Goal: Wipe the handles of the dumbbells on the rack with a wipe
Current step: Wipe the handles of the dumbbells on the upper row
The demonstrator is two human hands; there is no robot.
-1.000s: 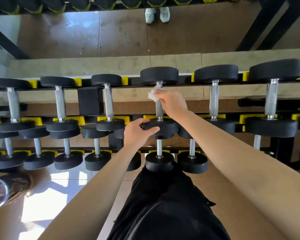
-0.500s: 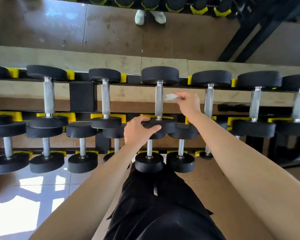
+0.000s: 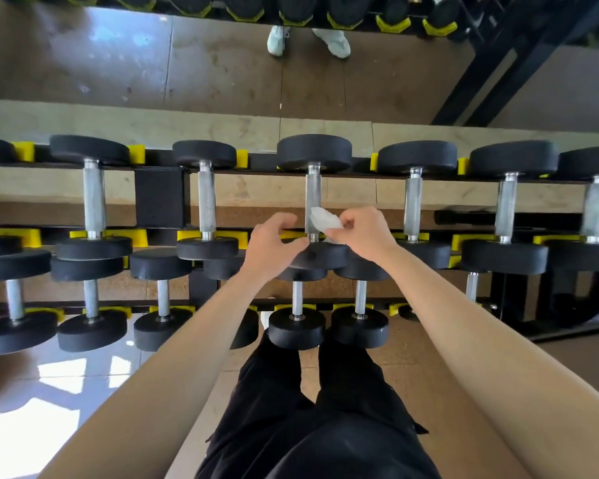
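Observation:
Black dumbbells with steel handles lie in rows on a black rack [image 3: 158, 198] with yellow cradles. My right hand [image 3: 363, 233] pinches a crumpled white wipe [image 3: 324, 219] just right of the lower end of the middle dumbbell's handle [image 3: 313, 191]. My left hand [image 3: 272, 245] hovers with curled fingers over that dumbbell's near head [image 3: 320, 255], its fingertips close to the wipe. Whether the left fingers touch the wipe I cannot tell.
More dumbbells sit left [image 3: 206, 198] and right [image 3: 414, 202] on the upper tier, smaller ones [image 3: 296, 323] on the lower tier. A mirror behind reflects pale shoes [image 3: 308, 41]. Black rack legs [image 3: 567, 305] stand at right. My black trousers fill the bottom.
My right hand has come off the handle, swung right, then returned toward the near end with the wipe. My left hand has lifted from the dumbbell head toward the wipe.

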